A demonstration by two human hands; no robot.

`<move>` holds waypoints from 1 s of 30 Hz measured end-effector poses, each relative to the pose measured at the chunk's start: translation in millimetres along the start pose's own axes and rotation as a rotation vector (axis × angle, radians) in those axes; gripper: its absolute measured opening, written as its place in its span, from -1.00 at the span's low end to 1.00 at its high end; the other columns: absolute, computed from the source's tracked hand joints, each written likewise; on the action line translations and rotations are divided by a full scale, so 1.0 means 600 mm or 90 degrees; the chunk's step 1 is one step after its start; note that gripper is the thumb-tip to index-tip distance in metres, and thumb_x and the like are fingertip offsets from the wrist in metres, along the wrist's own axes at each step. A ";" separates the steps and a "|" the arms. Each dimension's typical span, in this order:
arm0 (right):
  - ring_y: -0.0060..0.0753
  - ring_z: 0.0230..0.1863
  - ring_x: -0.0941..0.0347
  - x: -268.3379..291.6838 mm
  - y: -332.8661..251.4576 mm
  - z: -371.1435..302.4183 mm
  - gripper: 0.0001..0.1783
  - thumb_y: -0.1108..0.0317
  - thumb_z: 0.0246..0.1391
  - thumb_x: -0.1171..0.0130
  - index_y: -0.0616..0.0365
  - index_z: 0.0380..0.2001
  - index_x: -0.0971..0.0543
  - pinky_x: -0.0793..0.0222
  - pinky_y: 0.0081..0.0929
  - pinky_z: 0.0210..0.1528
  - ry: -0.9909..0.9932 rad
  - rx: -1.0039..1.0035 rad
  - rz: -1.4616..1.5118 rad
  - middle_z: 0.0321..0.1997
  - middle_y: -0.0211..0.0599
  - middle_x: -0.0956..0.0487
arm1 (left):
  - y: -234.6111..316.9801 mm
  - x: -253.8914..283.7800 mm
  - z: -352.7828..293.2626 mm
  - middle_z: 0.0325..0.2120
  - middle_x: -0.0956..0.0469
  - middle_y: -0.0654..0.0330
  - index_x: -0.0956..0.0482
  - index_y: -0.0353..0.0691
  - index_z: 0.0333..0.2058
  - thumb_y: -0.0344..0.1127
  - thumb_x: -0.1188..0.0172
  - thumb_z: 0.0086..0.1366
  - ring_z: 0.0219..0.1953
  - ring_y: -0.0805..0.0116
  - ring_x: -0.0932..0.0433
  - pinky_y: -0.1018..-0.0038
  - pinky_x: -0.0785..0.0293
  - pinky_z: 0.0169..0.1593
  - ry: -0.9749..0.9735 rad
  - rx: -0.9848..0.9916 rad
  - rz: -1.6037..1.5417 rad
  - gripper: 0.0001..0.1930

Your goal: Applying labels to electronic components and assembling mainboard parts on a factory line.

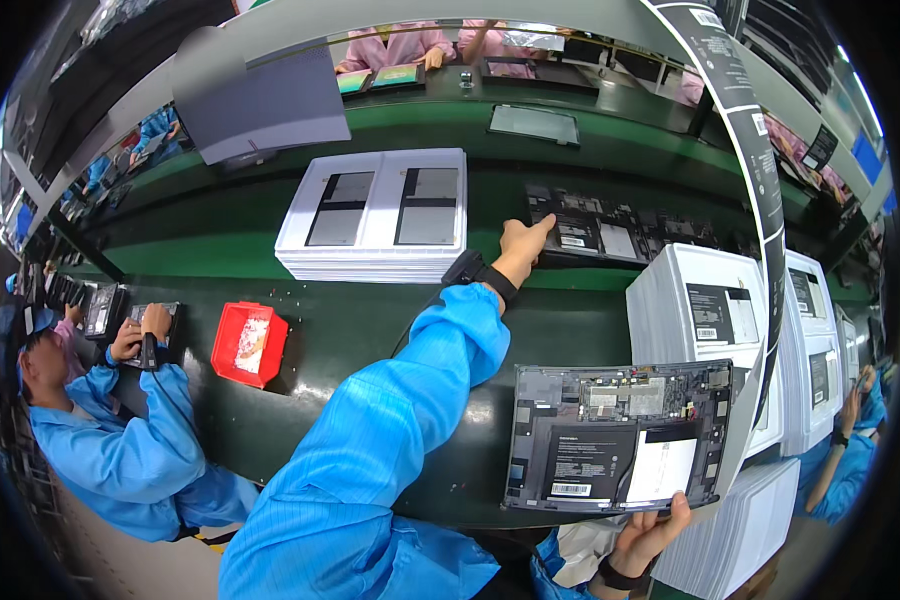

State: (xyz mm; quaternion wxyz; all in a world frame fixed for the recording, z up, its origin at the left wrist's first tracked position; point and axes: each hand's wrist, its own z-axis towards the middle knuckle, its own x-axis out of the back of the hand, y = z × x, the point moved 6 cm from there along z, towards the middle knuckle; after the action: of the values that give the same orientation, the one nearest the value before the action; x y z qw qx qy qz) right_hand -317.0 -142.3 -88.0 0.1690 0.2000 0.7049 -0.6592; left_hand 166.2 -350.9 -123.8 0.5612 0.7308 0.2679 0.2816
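Observation:
My right hand [650,540] grips the lower edge of an opened tablet [595,455], its thumb on the front near a white panel. The tablet is tilted toward me and shows a black battery and circuit boards. My left arm stretches far forward across the bench. At its end my left hand [526,248] is closed on the left edge of another opened tablet [582,225] lying on the dark far strip of the bench. Further boards and housings continue to the right of that one. The fingers under both edges are partly hidden.
Stacked white trays [370,270] with grey-black battery pieces stand at the far middle. More white tray stacks [660,300] rise at right, beside a hanging strip of labels [745,120]. A red bin [250,345] sits left. A co-worker in blue [130,440] works at far left.

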 end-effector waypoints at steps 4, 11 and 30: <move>-0.78 -0.78 0.15 -0.074 -0.012 -0.005 -0.72 0.13 0.33 -0.09 0.08 -0.38 -0.45 0.27 -0.63 -0.73 0.053 0.016 0.047 -0.76 -0.68 -0.19 | 0.008 -0.022 -0.033 -0.36 -0.59 0.11 -0.55 -0.38 -0.19 -0.02 -0.13 0.42 -0.33 0.24 -0.55 0.21 -0.42 -0.34 -0.145 0.034 -0.092 -0.57; -0.75 -0.60 -0.19 -0.207 -0.080 0.059 -0.79 0.22 0.21 -0.21 0.12 -0.28 -0.51 -0.01 -0.62 -0.58 0.102 0.212 0.046 -0.49 -0.58 -0.47 | -0.047 0.149 -0.249 -0.13 -0.63 0.10 -0.47 -0.47 0.08 -0.17 -0.07 0.50 -0.17 0.36 -0.58 0.41 -0.52 -0.13 -0.187 -0.025 -0.240 -0.57; -0.68 -0.71 -0.02 -0.406 0.321 0.507 -0.48 0.10 0.24 -0.31 0.49 -0.17 -0.52 -0.02 -0.66 -0.68 -0.224 -0.235 -0.131 -0.28 0.02 -0.66 | -0.227 0.433 -0.689 -0.04 -0.59 0.17 -0.40 -0.41 0.20 -0.09 -0.07 0.53 -0.03 0.51 -0.54 0.56 -0.46 0.07 0.116 0.056 -0.270 -0.51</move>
State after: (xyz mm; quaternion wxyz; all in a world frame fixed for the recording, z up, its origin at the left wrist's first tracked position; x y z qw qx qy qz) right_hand -17.1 -449.9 -154.1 0.2549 -0.0242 0.7892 -0.5581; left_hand 42.7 140.5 -139.9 0.5488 0.6535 0.4772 0.2099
